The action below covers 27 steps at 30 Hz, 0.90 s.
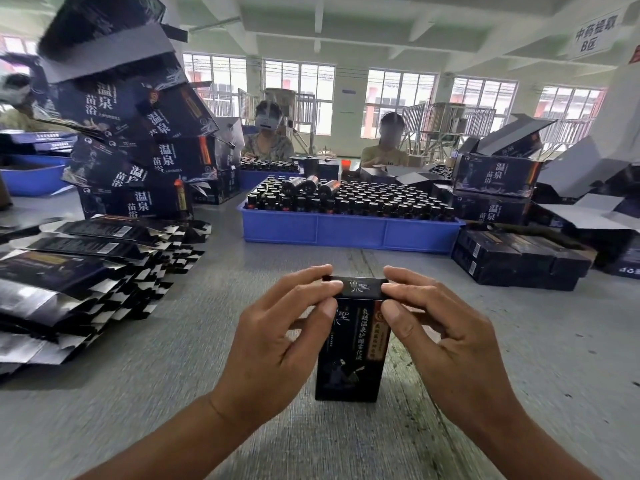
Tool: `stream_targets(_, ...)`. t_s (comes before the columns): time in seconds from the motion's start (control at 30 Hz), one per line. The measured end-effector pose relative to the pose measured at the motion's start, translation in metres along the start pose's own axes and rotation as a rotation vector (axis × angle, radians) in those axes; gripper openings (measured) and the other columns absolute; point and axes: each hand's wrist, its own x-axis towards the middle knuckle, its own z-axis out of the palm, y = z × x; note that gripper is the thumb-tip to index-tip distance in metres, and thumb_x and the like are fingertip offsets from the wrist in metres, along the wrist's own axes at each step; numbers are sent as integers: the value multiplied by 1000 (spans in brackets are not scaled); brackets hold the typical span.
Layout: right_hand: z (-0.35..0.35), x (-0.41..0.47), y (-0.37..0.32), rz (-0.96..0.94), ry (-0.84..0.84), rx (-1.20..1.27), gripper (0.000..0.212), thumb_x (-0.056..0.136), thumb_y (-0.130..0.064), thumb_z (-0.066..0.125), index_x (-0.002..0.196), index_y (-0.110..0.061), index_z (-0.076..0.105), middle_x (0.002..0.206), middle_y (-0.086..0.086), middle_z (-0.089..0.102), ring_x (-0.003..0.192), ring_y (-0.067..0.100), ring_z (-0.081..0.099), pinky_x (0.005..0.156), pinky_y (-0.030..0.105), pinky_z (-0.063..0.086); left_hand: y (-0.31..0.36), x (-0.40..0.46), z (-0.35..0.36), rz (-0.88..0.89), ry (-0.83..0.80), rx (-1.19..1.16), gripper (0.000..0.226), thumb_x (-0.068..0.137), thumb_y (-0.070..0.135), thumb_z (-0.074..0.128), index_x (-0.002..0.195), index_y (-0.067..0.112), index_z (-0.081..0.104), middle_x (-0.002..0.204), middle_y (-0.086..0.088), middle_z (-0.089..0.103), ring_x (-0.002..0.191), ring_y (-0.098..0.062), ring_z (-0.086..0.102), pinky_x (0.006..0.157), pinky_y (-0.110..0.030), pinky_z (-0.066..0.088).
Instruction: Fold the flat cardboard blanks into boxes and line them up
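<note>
A small black box (353, 355) with gold lettering stands upright on the grey table (138, 393) in front of me. My left hand (277, 344) pinches the left end of its top flap between thumb and forefinger. My right hand (446, 341) pinches the right end of the same flap. Piles of flat black cardboard blanks (86, 275) lie fanned out at the left. A row of folded small black boxes (519, 261) lies at the right.
A blue tray (349, 233) full of dark bottles sits behind the box. Stacks of larger dark cartons (138, 140) lean at the back left, more cartons (495, 188) at the right. Two people sit at the table's far side.
</note>
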Motion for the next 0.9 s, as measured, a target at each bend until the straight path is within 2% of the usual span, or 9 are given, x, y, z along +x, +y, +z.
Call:
stream_targets(0.13,1,0,2,-15,1,-40,22,91,-36,63,110,-32,72,128,-20,64,118,6,63,86,17,53,-11,-2,-2,86,-40,60,28,98,23,57,122,15,68,133,-2,62,119,-13,64,78,-23,59)
stream_targets(0.3,3,-3,5,14,-24,-62,23,96,-38,63,119,-42,66,118,-24,67,110,0,64,82,12,53,-21,-12,-1,-28,-169,86,44,98,43,55,140,45,43,132,9,62,112,-2,65,76,-19,59)
stream_targets(0.37,5,-5,7,66,-96,-111,41,95,-44,59,132,-58,50,119,-34,62,108,-8,62,79,8,52,-25,-11,-2,-86,-198,72,48,96,49,54,141,53,37,128,8,64,108,-2,66,73,-21,60)
stream_targets(0.47,15,-12,14,170,-269,-214,79,91,-46,64,140,-75,9,118,-57,41,109,-19,54,77,5,47,-30,-10,-2,-151,-149,44,46,96,50,55,138,58,40,126,12,63,106,-2,67,70,-20,60)
stream_targets(0.53,20,-15,17,193,-330,-238,92,90,-44,69,138,-76,-3,128,-54,37,113,-18,52,86,12,47,-30,-10,-3,-208,-89,13,48,89,52,58,133,62,43,119,23,64,103,-1,68,70,-19,59)
stream_targets(0.6,23,-17,17,161,-385,-300,92,87,-49,67,141,-73,-3,145,-38,35,121,-10,50,99,26,48,-33,-8,-4,-304,-8,-27,47,84,50,63,126,64,47,111,26,66,95,-6,71,71,-24,60)
stream_targets(0.7,27,-21,18,13,-463,-439,83,81,-64,61,147,-57,10,157,-22,23,135,5,41,110,34,44,-38,-2,-4,-503,124,-160,41,86,33,70,113,60,54,102,2,72,80,-17,75,67,-35,62)
stream_targets(0.8,32,-25,19,-49,-481,-556,75,81,-69,58,145,-46,26,160,-7,22,134,21,45,106,38,46,-38,0,-1,-661,159,-290,38,90,23,70,106,56,58,89,-12,75,75,-23,76,58,-34,62)
stream_targets(0.9,32,-24,23,-8,-458,-569,66,82,-57,61,140,-40,35,158,-3,28,129,28,49,101,38,47,-34,0,3,-720,106,-327,40,89,26,68,94,64,58,83,-5,77,68,-28,76,50,-29,59)
